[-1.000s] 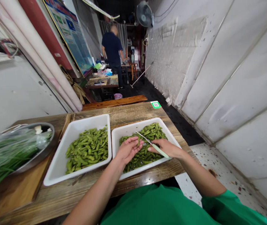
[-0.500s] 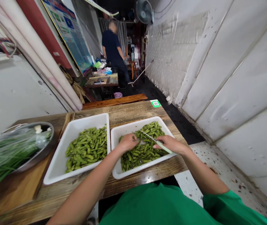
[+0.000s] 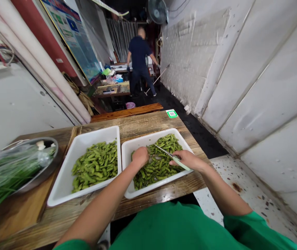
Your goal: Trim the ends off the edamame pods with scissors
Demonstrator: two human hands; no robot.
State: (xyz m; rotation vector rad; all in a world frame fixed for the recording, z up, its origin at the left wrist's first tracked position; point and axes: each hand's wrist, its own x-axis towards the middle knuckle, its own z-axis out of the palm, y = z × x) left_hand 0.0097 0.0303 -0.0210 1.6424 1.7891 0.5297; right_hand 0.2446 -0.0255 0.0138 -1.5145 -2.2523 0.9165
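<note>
My right hand point(image 3: 184, 159) is closed around scissors point(image 3: 182, 164) with pale green handles. Their metal blades point up and left over the right white tray point(image 3: 153, 193), which holds green edamame pods point(image 3: 156, 172). Above the left part of that tray is my left hand point(image 3: 141, 156), its fingers curled inward. The back of the hand hides whatever the fingers grip. Beside it, a second white tray point(image 3: 59, 189) holds more edamame pods point(image 3: 96, 165).
Both trays stand on a wooden table point(image 3: 135, 130). At left, a metal bowl point(image 3: 51, 163) with bagged long green stalks point(image 3: 13, 170) rests on a wooden board point(image 3: 20, 211). A bench point(image 3: 127, 113) lies beyond. Farther back, a person point(image 3: 139, 55) holds a long-handled floor tool point(image 3: 160, 76).
My left hand has shifted slightly left, its fingertips now turned out of sight. My right hand keeps the scissors in nearly the same place. The person at the back has moved right.
</note>
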